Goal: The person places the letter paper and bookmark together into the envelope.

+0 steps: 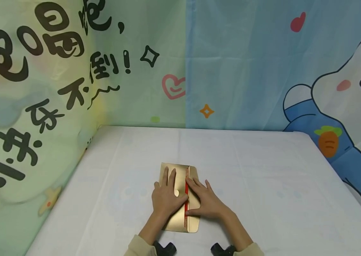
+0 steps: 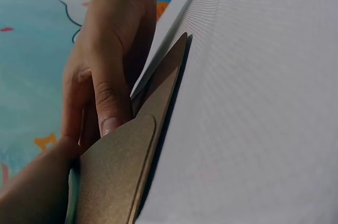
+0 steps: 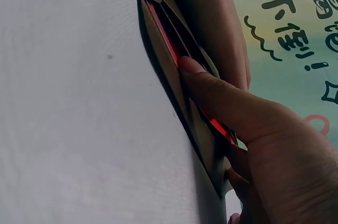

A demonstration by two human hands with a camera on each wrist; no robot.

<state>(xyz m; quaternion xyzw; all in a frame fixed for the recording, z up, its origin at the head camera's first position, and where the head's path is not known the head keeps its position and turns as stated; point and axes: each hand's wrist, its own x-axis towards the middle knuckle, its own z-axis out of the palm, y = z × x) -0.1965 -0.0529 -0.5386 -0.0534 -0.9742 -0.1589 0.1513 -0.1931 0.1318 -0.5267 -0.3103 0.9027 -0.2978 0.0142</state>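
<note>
A gold envelope [image 1: 175,223] lies on the white table, its long flap [image 1: 194,222] folded out to the right. A narrow red strip [image 1: 186,208] shows along the opening. My left hand [image 1: 167,197] presses on the envelope's body with fingers stretched away from me and thumb reaching to the red strip. On the flap side lies my right hand [image 1: 210,203], its fingers extended. In the right wrist view the right thumb [image 3: 208,84] touches the opening's edge over the red. The left wrist view shows the envelope's gold edge [image 2: 119,166] raised a little above the cloth.
A white cloth covers the table [image 1: 263,185]. Printed curtains stand behind and at the left, with dark lettering [image 1: 14,142] and a cartoon rabbit [image 1: 356,92]. Black wrist mounts [image 1: 166,249] sit at both cuffs.
</note>
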